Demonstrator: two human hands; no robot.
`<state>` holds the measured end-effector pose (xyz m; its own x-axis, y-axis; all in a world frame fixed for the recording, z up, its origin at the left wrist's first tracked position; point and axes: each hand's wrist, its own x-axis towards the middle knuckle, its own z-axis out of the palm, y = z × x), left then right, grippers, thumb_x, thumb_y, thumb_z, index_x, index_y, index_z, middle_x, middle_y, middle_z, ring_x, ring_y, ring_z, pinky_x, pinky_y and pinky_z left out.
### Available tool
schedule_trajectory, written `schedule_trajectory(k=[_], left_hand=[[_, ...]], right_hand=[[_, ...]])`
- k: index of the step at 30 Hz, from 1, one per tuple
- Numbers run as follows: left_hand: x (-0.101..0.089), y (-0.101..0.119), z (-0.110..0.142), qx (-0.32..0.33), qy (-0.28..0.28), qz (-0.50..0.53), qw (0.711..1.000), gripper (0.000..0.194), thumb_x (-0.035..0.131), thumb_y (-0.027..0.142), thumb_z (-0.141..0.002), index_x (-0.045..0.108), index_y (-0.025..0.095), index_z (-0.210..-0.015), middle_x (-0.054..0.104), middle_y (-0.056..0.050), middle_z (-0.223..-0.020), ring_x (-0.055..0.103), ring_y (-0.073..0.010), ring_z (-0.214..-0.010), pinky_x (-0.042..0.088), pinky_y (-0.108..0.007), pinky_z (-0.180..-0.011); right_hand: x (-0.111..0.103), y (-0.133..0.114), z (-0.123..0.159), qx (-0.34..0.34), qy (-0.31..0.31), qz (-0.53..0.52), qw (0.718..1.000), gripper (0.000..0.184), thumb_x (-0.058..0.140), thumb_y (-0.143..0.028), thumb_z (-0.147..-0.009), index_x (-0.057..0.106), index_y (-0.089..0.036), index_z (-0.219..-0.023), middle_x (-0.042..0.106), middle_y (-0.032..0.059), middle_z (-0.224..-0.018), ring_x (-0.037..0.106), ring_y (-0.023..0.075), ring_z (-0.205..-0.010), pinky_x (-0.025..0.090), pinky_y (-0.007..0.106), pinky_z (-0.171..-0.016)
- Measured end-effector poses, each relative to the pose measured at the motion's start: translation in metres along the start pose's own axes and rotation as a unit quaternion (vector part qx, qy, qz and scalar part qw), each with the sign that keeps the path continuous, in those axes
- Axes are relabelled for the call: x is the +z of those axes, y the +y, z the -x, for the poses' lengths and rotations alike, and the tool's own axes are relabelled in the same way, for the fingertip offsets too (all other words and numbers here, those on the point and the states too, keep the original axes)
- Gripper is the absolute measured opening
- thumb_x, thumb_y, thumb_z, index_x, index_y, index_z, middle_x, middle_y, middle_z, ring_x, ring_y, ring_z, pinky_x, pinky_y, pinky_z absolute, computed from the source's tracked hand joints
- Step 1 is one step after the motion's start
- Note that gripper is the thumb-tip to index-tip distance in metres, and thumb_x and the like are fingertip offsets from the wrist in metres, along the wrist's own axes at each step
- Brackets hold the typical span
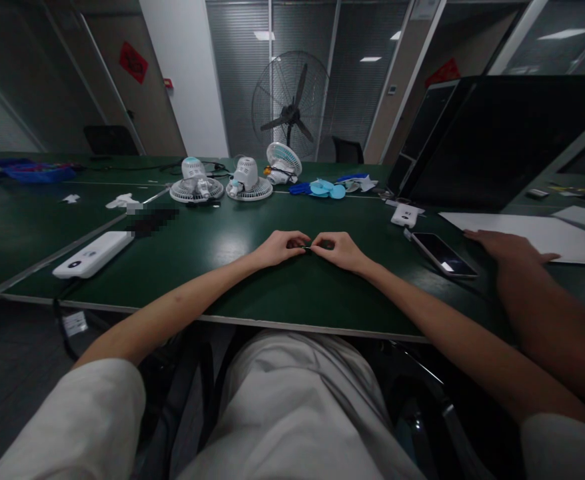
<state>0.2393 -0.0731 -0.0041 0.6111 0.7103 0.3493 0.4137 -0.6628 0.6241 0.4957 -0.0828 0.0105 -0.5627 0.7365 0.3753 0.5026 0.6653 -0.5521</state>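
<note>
1. Pinching at the center of the frame, the left hand [278,249] and the right hand [341,250] face each other just above the surface [252,287].
2. Location of the small thin item [308,248]: center of the frame, between the two sets of fingertips. Its exact form is too small to tell.
3. State of the left grip: thumb and forefinger together, clamped on the left end of the item.
4. State of the right grip: thumb and forefinger together, clamped on the right end of the item.
5. At center right, a smartphone [442,254] lies flat on the surface, with a white adapter [405,214] just beyond it.
6. At the right edge, another person's hand [505,245] rests at the near side of a white sheet [537,240]. A large black panel [517,140] stands behind the sheet.
7. At center left, a white elongated device [92,257] lies at a slant on the surface.
8. At upper center, three small white fans [246,175] sit in a row; light-blue pieces [326,189] lie to their right.
9. At the top of the frame, a large caged fan [291,113] stands behind the surface.
10. At upper left, a blue tray [37,175] sits on the surface.
</note>
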Motion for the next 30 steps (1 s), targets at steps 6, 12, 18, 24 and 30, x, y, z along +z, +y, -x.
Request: schedule_trajectory(k=[6,12,18,24,30], left_hand=[[-0.002,-0.004,-0.004,-0.011,-0.005,0.019,1.0,0.047,0.075,0.03,-0.093,0.065,0.018,-0.137,0.077,-0.008,-0.11,0.072,-0.0208,-0.097,0.054,-0.034,-0.088],[0.001,-0.012,-0.005,-0.035,0.018,0.013,0.999,0.05,0.075,0.026,-0.092,0.063,0.02,-0.141,0.076,-0.007,-0.111,0.072,-0.0206,-0.098,0.054,-0.034,-0.089],[-0.005,-0.012,-0.003,-0.003,0.009,-0.054,0.998,0.028,0.07,0.028,-0.096,0.075,0.018,-0.122,0.073,-0.009,-0.111,0.069,-0.022,-0.099,0.054,-0.034,-0.09],[-0.018,-0.015,0.006,0.057,-0.015,-0.119,0.991,0.029,0.06,0.031,-0.103,0.074,0.019,-0.126,0.067,-0.012,-0.113,0.065,-0.024,-0.105,0.051,-0.036,-0.094],[-0.057,-0.042,0.024,0.006,-0.003,-0.112,0.994,0.03,0.059,0.035,-0.102,0.076,0.021,-0.124,0.066,-0.012,-0.118,0.065,-0.0245,-0.106,0.05,-0.036,-0.098]], right_hand=[[0.008,0.002,-0.002,-0.011,0.039,0.015,0.999,0.02,0.066,-0.04,-0.098,0.077,-0.023,-0.1,0.078,0.0053,-0.098,0.072,0.0235,-0.088,0.055,0.037,-0.08],[0.008,0.013,-0.006,0.047,0.147,0.051,0.987,0.021,0.064,-0.04,-0.098,0.076,-0.022,-0.1,0.078,0.0071,-0.097,0.073,0.026,-0.09,0.058,0.04,-0.083],[0.006,0.015,-0.005,0.056,0.118,0.06,0.99,0.02,0.067,-0.04,-0.097,0.077,-0.023,-0.101,0.078,0.0075,-0.097,0.074,0.0272,-0.091,0.059,0.042,-0.083],[0.005,0.014,-0.003,0.052,0.111,0.052,0.991,0.021,0.067,-0.042,-0.098,0.077,-0.023,-0.102,0.077,0.0071,-0.097,0.073,0.0266,-0.09,0.059,0.043,-0.084],[0.005,0.017,-0.001,0.052,0.092,0.039,0.994,0.024,0.065,-0.044,-0.1,0.076,-0.023,-0.106,0.077,0.008,-0.103,0.073,0.0259,-0.092,0.059,0.043,-0.084]])
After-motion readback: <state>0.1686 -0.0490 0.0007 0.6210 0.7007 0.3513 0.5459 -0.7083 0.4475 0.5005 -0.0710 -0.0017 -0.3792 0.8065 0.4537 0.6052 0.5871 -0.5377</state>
